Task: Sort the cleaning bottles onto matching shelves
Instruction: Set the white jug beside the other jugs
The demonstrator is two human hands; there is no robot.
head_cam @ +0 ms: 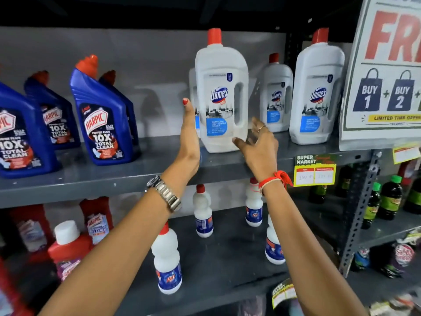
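Observation:
A tall white Domex bottle (221, 92) with a red cap stands upright on the upper grey shelf (136, 172). My left hand (189, 135) is flat beside its left side, fingers straight, close to the bottle or touching it. My right hand (257, 142) is open at the bottle's lower right corner, fingers spread, holding nothing. Two more Domex bottles (317, 92) stand to the right. Several blue Harpic bottles (102, 115) stand on the left of the same shelf.
On the lower shelf (227, 258) stand small white bottles (167, 261) with red caps and red Harpic bottles (95, 220). A promo sign (385, 71) hangs at the right, a price tag (315, 169) on the shelf edge. Dark bottles (390, 197) fill the neighbouring rack.

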